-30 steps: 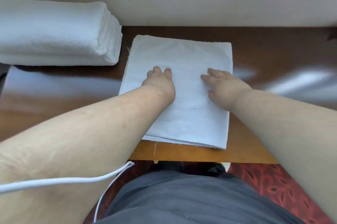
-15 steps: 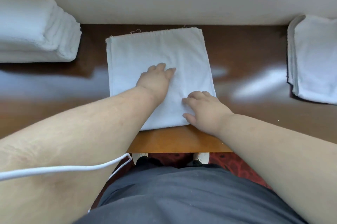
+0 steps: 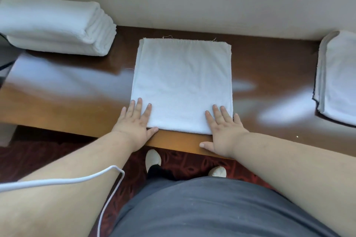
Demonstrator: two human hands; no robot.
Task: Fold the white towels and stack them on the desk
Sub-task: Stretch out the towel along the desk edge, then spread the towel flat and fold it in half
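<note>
Both flat: left hand (image 3: 134, 123) and right hand (image 3: 223, 128) press the towel (image 3: 183, 84) at the surface's (image 3: 77, 105) near edge. It's soft and limp. Pinch the near corners to fold.

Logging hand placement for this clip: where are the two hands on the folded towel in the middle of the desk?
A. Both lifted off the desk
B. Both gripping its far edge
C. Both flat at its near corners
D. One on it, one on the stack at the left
C: the left hand and the right hand lie with straight fingers on the near corners of the folded towel, by the front edge of the desk.
</note>
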